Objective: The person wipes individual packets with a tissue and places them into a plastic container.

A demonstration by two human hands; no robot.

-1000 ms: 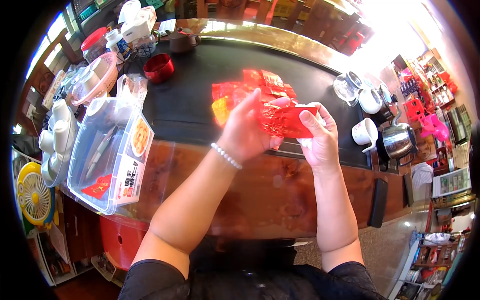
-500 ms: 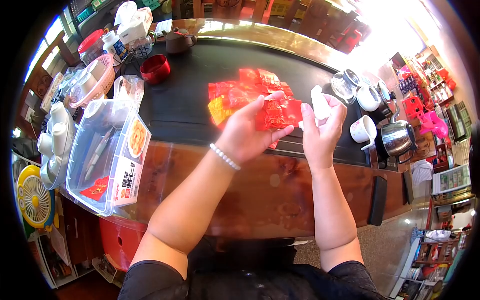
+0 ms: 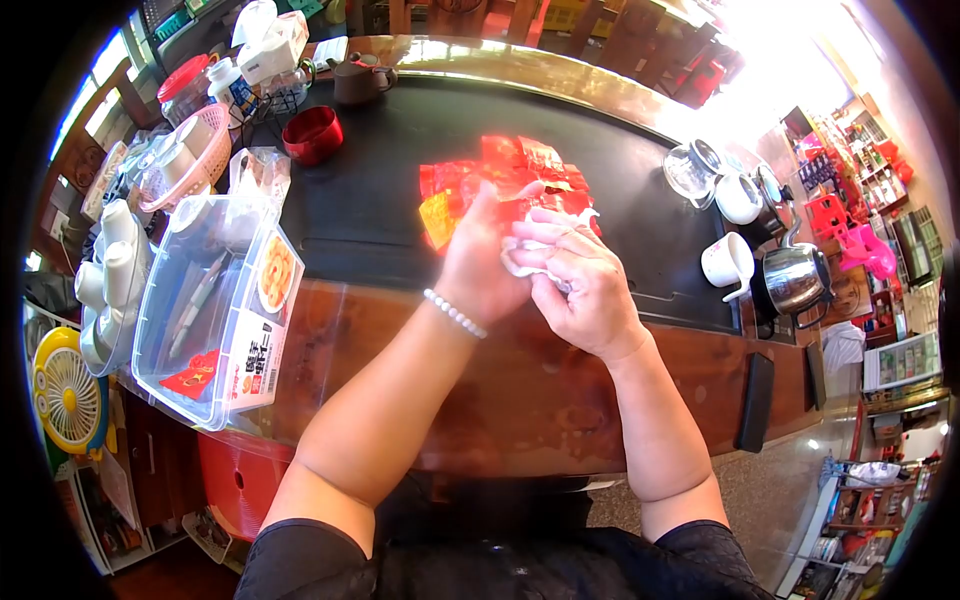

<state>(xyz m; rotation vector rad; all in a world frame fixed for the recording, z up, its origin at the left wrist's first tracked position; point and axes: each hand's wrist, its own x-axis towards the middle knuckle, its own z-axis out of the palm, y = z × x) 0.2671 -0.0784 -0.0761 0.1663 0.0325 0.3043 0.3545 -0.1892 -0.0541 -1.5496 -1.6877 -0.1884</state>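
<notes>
My left hand (image 3: 478, 255), with a white bead bracelet (image 3: 453, 312) at the wrist, is raised over the table's front half, slightly smeared by motion. Red foil shows past its thumb; the red packet it holds is mostly hidden behind my right hand. My right hand (image 3: 592, 290) is closed on a crumpled white tissue (image 3: 528, 258), pressed against the left palm and the packet. Just beyond both hands lies a spread of shiny red foil packets (image 3: 535, 160) on the black tray (image 3: 400, 140). A yellow packet (image 3: 436, 220) sits at the spread's left edge.
Left stands a clear plastic box (image 3: 215, 300) with a red packet inside, near a red bowl (image 3: 312, 136) and a pink basket (image 3: 195, 165). Right are a glass pot (image 3: 690, 172), a white cup (image 3: 725, 262), a steel kettle (image 3: 795, 275) and a black phone-like slab (image 3: 756, 400).
My right hand has moved left with the tissue, onto my left hand, covering the red packet that showed there. My left hand has turned slightly, its thumb now pointing more upward.
</notes>
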